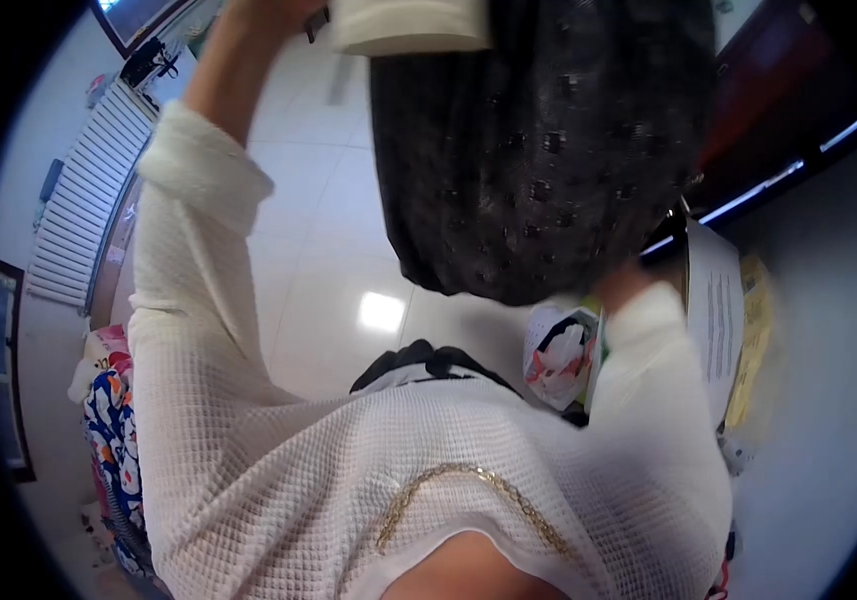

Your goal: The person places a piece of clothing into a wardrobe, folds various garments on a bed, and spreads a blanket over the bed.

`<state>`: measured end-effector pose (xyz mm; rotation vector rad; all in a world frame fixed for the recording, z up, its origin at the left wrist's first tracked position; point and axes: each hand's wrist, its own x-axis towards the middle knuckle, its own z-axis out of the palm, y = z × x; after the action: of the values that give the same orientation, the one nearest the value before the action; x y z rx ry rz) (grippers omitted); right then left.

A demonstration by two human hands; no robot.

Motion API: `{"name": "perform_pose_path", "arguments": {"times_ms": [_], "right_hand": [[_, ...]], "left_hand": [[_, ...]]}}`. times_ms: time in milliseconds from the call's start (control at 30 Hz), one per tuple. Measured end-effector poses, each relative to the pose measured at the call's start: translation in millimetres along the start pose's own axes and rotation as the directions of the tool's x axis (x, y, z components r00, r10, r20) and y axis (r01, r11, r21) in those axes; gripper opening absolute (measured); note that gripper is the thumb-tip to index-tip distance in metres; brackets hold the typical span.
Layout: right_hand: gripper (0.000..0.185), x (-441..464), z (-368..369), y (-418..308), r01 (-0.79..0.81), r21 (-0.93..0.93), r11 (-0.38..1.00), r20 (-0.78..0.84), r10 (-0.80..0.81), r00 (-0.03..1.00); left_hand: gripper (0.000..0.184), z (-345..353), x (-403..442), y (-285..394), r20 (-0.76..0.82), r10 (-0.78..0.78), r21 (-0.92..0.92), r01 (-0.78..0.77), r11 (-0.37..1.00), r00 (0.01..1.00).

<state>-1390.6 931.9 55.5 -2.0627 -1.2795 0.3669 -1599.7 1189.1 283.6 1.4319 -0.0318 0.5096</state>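
Observation:
A large piece of black cloth [539, 170] with small shiny spots hangs in front of me, its top cut off by the upper edge of the view. Against its upper left lies a cream-coloured band [411, 28]; whether it belongs to the cloth I cannot tell. My left hand [289, 8] is raised at the top edge, left of the cream band, with its fingers out of view. Blurred by motion, my right hand [624, 284] is at the lower right edge of the black cloth. Its fingers are hidden there, so its grip does not show.
Pale shiny floor tiles [319, 200] lie below. On the right are a white bag [557, 350] with things inside, a printed white sheet [716, 320] and a dark red cabinet [764, 85]. A white radiator [92, 195] and colourful patterned fabric [112, 425] are on the left.

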Motion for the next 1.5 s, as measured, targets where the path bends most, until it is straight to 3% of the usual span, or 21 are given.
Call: {"name": "perform_pose_path", "arguments": {"times_ms": [67,100,167,267,333,433,533,667,767,833,900,967,1100,1167,1267,1367,1500], "right_hand": [[0.029,-35,52,-18,-0.040,0.325,0.945,0.227,-0.036,0.973],[0.029,-41,65,-30,-0.059,0.401,0.914,0.264,-0.053,0.963],[0.029,-35,72,-45,-0.059,0.468,0.882,0.264,-0.076,0.962],[0.029,-6,60,-43,-0.035,0.481,0.876,0.183,-0.062,0.981],[0.029,16,46,-42,-0.021,0.470,0.882,0.150,-0.056,0.987],[0.029,47,32,-38,-0.032,0.454,0.891,0.155,-0.043,0.987],[0.029,79,30,-32,-0.062,0.430,0.901,0.214,-0.035,0.976],[0.029,128,33,-25,-0.094,0.396,0.913,0.282,-0.024,0.959],[0.029,186,27,-33,-0.065,0.340,0.938,0.265,-0.029,0.964],[0.029,232,23,-43,-0.022,0.296,0.955,0.247,-0.054,0.967],[0.029,277,22,-51,0.009,0.263,0.965,0.231,-0.072,0.970],[0.029,312,20,-56,0.028,0.240,0.970,0.230,-0.085,0.970],[0.029,374,16,-48,0.045,0.199,0.979,0.245,-0.094,0.965],[0.029,405,17,-35,0.057,0.186,0.981,0.261,-0.105,0.960],[0.029,451,18,-6,0.079,0.159,0.984,0.287,-0.122,0.950],[0.029,490,15,23,0.118,0.122,0.985,0.301,-0.150,0.942],[0.029,551,-10,59,0.164,0.088,0.983,0.285,-0.182,0.941]], "left_hand": [[0.048,27,6,-14,-0.155,-0.129,-0.059,0.122,0.991,0.979],[0.046,14,24,-39,-0.202,-0.180,-0.050,0.173,0.984,0.963],[0.056,-67,49,-136,-0.130,-0.188,0.058,0.196,0.979,0.974],[0.052,-76,0,-161,-0.229,-0.257,-0.092,0.241,0.966,0.939],[0.052,-136,-12,-187,-0.154,-0.361,-0.244,0.319,0.916,0.920],[0.062,-149,-45,-168,-0.047,-0.241,-0.252,0.222,0.942,0.969],[0.071,-186,-61,-165,-0.128,-0.108,-0.223,0.078,0.972,0.986],[0.082,-230,-71,-162,-0.265,-0.156,-0.112,0.130,0.985,0.952],[0.080,-260,-56,-164,-0.202,-0.245,-0.040,0.242,0.970,0.948],[0.080,-269,-33,-166,-0.110,-0.325,0.110,0.336,0.935,0.939],[0.076,-280,-6,-176,-0.075,-0.350,0.090,0.356,0.930,0.934],[0.069,-289,21,-187,0.000,-0.458,0.189,0.450,0.873,0.889],[0.064,-283,81,-213,0.137,-0.472,0.344,0.405,0.847,0.871],[0.067,-278,107,-229,0.245,-0.568,0.422,0.441,0.792,0.785],[0.068,-272,154,-261,0.307,-0.576,0.486,0.395,0.779,0.758],[0.069,-265,197,-301,0.441,-0.505,0.471,0.288,0.834,0.742],[0.072,-243,289,-345,0.582,-0.428,0.340,0.272,0.901,0.692]]}}
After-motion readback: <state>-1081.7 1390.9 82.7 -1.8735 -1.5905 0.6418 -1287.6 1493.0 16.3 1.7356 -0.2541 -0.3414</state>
